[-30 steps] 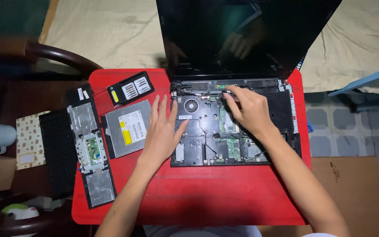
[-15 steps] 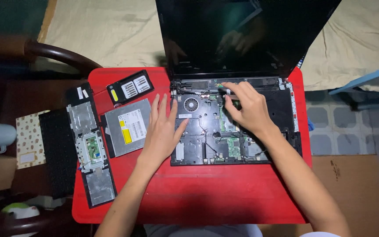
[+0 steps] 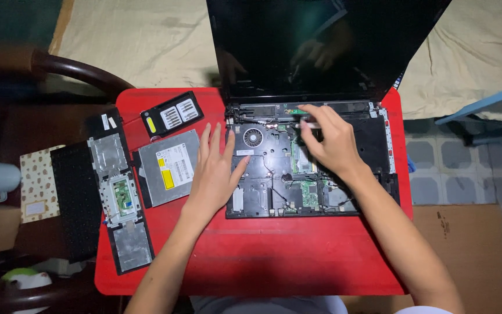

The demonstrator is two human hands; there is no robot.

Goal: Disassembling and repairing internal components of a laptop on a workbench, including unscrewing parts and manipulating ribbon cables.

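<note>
Laptop lid (image 3: pixel 326 46) top cut off; part under right hand (image 3: pixel 329 139) hidden.

A dark, unlit laptop screen (image 3: pixel 321 46) stood upright behind the opened base. White and yellow labels lay on the silver optical drive (image 3: pixel 168 168) and the black drive (image 3: pixel 171 114).

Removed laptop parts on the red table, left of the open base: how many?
4: battery at top, disc drive by the left hand, palm-rest cover further left, keyboard at the edge. Small ones may be hidden.

Left hand (image 3: pixel 213 174) lies flat, fingertips beside the cooling fan (image 3: pixel 253 138). Right hand (image 3: pixel 329 139) pinches a screwdriver (image 3: pixel 309 124) over the opened laptop base (image 3: pixel 373 145).
</note>
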